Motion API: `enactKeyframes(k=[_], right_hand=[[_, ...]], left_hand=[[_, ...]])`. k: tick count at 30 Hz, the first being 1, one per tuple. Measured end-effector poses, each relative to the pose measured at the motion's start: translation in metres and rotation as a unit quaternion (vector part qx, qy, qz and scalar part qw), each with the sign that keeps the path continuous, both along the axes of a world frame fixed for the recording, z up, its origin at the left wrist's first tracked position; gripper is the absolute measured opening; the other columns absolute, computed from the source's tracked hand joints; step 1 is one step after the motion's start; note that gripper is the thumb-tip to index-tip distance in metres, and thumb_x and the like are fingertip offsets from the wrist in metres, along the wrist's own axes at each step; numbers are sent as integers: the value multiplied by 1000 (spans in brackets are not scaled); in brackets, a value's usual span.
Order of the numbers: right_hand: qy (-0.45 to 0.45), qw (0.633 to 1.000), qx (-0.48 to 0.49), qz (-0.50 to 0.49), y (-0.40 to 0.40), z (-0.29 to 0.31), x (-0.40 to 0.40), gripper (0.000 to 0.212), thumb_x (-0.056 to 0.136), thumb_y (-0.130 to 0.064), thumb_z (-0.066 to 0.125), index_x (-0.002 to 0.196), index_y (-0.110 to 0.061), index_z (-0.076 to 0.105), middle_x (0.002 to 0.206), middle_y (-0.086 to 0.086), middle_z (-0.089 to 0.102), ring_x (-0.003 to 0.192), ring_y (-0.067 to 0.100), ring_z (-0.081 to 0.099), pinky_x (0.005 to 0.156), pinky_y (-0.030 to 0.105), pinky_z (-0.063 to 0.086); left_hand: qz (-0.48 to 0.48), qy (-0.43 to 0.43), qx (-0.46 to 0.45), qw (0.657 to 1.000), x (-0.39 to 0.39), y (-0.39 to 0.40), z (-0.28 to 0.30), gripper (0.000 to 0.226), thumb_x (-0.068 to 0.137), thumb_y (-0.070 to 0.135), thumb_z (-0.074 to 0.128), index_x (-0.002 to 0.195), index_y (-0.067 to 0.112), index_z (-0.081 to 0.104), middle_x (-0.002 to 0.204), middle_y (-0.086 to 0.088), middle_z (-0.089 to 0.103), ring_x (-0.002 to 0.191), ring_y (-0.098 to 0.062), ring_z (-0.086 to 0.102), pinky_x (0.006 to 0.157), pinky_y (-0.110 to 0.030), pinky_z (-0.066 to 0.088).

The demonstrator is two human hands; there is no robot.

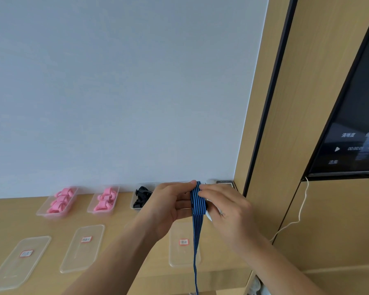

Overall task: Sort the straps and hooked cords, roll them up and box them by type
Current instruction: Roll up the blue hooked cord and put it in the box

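I hold a blue strap with black stripes [197, 201] above the wooden table, partly wound into a flat roll. My left hand [168, 206] grips the roll from the left, thumb on top. From the right, my right hand [224, 206] pinches the same roll. The strap's loose tail hangs straight down past the table's front edge. Along the wall stand two clear boxes of rolled pink straps [60, 202] [106, 200] and one box of black hooked cords [141, 198].
Three clear lids with red-framed labels [19, 260] [83, 246] [183, 243] lie on the table [119, 222] nearer me. A small dark device [226, 183] sits at the back right corner. A wooden panel, a screen and a white cable [300, 209] stand to the right.
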State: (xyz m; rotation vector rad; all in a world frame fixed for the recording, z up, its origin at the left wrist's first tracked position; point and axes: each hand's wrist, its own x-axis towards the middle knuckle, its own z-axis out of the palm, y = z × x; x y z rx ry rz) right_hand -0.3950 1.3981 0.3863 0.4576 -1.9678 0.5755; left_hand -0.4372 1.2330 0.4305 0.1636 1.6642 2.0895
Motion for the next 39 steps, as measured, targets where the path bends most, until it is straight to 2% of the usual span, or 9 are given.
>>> enactKeyframes(k=[7, 11, 15, 19, 24, 28, 32, 35, 39], right_hand=[[-47, 999, 5, 25, 2, -1, -1, 31, 77, 11, 65, 97, -8, 79, 109, -2, 75, 106, 10, 64, 99, 13, 43], [-127, 976, -153, 85, -2, 12, 4, 20, 84, -1, 73, 94, -18, 80, 99, -16, 76, 96, 1, 70, 85, 17, 53], [-248, 929, -261, 82, -9, 25, 4, 28, 79, -9, 84, 83, -35, 74, 81, -20, 74, 75, 3, 71, 69, 15, 53], [-329, 903, -268, 71, -12, 22, -1, 14, 88, -18, 76, 86, -31, 78, 76, -17, 75, 72, 3, 71, 70, 28, 58], [-324, 920, -221, 22, -17, 12, -6, 17, 91, -22, 73, 75, -17, 78, 58, -3, 66, 54, 10, 56, 58, 39, 51], [-404, 848, -334, 78, -13, 15, -10, 2, 88, -17, 77, 87, -18, 78, 79, -5, 77, 78, 11, 73, 78, 36, 59], [-469, 774, -403, 134, -8, 23, -13, 19, 84, -8, 79, 101, -12, 71, 90, 7, 77, 86, 20, 75, 82, 37, 60], [-476, 768, -398, 160, -5, 29, -12, 24, 86, -6, 76, 108, -15, 72, 92, 8, 77, 88, 21, 75, 79, 30, 58], [-461, 779, -389, 171, -6, 32, -10, 22, 89, -4, 72, 107, -16, 76, 97, 4, 78, 96, 19, 73, 86, 28, 57]], left_hand=[[1, 7, -1, 1000, -7, -1, -5, 22, 99, 11, 62, 108, -4, 74, 99, -21, 75, 89, -31, 74, 86, -44, 61], [13, 45, -25, 999, -9, 1, -6, 21, 101, 12, 60, 108, -2, 75, 104, -24, 76, 95, -35, 74, 89, -44, 61], [17, 68, -30, 997, -9, 4, -7, 21, 102, 12, 59, 108, 1, 76, 107, -22, 76, 103, -39, 73, 93, -46, 60], [45, 79, -29, 995, -10, 6, -7, 18, 101, 9, 60, 105, 0, 76, 103, -21, 77, 99, -38, 74, 82, -38, 62], [77, 76, -39, 993, -10, 9, -12, 15, 100, 8, 62, 108, 2, 74, 99, -14, 79, 97, -34, 75, 76, -33, 62], [76, 74, -45, 993, -10, 5, -12, 14, 99, 7, 64, 107, 3, 75, 100, -15, 78, 96, -32, 75, 80, -39, 63], [42, 79, -51, 995, -10, 1, -9, 16, 100, 7, 62, 109, 3, 75, 105, -15, 77, 98, -32, 75, 86, -44, 62], [22, 76, -37, 996, -7, -1, -7, 18, 100, 11, 62, 112, 4, 74, 107, -15, 77, 101, -31, 75, 87, -40, 61], [14, 64, -26, 997, 0, 2, -9, 25, 102, 25, 60, 115, 8, 73, 108, -12, 78, 101, -27, 75, 96, -43, 58]])
